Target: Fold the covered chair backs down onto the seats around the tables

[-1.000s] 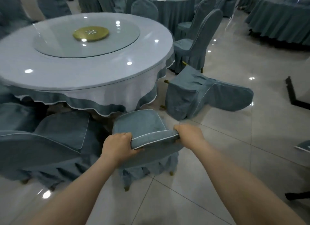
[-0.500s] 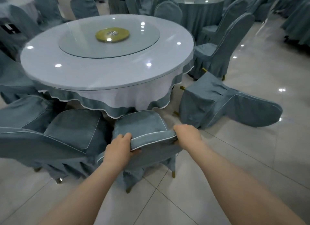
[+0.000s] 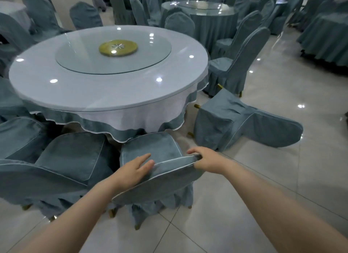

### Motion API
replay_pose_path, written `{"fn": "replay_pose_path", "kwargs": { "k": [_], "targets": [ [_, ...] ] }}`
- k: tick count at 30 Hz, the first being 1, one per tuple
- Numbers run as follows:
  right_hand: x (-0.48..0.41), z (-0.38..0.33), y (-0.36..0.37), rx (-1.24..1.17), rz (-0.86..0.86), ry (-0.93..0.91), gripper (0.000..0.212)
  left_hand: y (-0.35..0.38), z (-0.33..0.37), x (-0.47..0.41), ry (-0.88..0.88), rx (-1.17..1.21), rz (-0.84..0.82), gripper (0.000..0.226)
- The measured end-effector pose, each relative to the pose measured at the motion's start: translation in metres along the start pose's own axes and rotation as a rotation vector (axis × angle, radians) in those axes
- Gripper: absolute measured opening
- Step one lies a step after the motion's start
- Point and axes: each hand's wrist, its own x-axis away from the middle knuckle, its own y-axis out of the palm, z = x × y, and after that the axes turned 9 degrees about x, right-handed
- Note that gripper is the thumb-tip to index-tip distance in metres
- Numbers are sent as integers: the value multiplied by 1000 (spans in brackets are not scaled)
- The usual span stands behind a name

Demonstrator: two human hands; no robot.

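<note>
Tilting low over the seat (image 3: 152, 145) by the bench (image 3: 113, 94), the back (image 3: 160, 181) is running near-left to far-right: right grip (image 3: 204, 159) is pinching its edge, left grip (image 3: 134, 168) is resting flat, straight-fingered, holding nothing.

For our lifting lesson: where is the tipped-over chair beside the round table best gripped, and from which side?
Probably the rounded top of the tipped-over chair, from the open floor on its right. Its back lies along the floor pointing away from the table, gold feet toward it, so that end is free.
</note>
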Motion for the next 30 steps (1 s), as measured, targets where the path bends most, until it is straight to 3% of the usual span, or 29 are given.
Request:
{"fn": "replay_pose_path", "kwargs": {
  "k": [3,9,15,24,30],
  "targets": [
    [-3,9,-17,20,146,20,57,-8,25,-16,79,34,113,65],
    [3,54,-51,58,307,106,62,-6,87,-51,241,-80,129,68],
    [24,136,-125,203,165,183,58,41,171,-104,256,-240,118,74],
    [68,293,-244,327,242,200,56,150,294,-157,242,-170,130,77],
    [61,388,-274,335,206,259,61,193,332,-198,194,-264,109,71]
  ]
}}
